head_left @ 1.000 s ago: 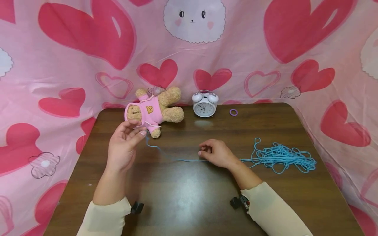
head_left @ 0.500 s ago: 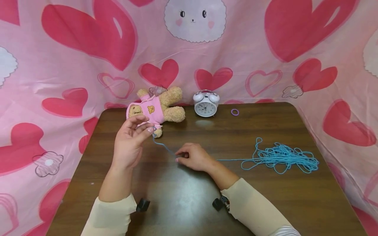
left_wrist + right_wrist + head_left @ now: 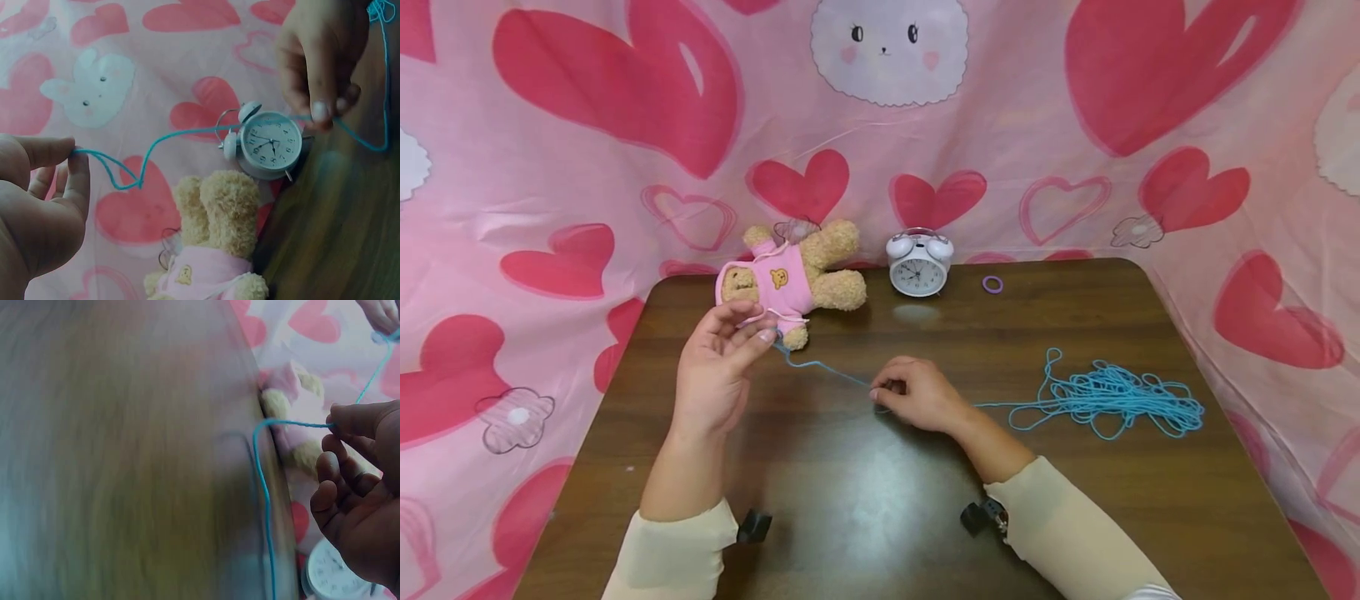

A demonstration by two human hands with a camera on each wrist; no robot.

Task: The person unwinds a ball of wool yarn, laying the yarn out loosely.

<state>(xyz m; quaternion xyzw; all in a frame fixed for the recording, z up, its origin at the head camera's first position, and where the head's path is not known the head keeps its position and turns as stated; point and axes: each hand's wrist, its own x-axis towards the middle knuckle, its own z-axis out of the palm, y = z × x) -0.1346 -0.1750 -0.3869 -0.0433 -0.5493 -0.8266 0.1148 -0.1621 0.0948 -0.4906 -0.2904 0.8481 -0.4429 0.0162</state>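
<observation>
Raised on the left, my left hand (image 3: 715,375) pinches a blue cord (image 3: 187,131) between thumb and index finger. In the left wrist view the cord leaves those fingertips as a small narrow loop. Lower and nearer the table's middle, my right hand (image 3: 925,396) pinches the same cord farther along. The right wrist view has the cord bending down from the right hand's fingertips. Between the hands the strand sags slightly. Past the right hand it runs along the table to a loose, tangled bundle of cord (image 3: 1120,400).
Behind my left hand lies a teddy bear (image 3: 782,279) in a pink hoodie. A white alarm clock (image 3: 918,271) stands at the table's back edge, with a purple ring (image 3: 992,285) to its right. The brown table (image 3: 820,517) meets a pink heart-patterned cloth (image 3: 1000,125).
My right hand moved left along the cord toward my left hand, then drew back a little to the right. It now visibly pinches the cord. The left hand shifted only slightly.
</observation>
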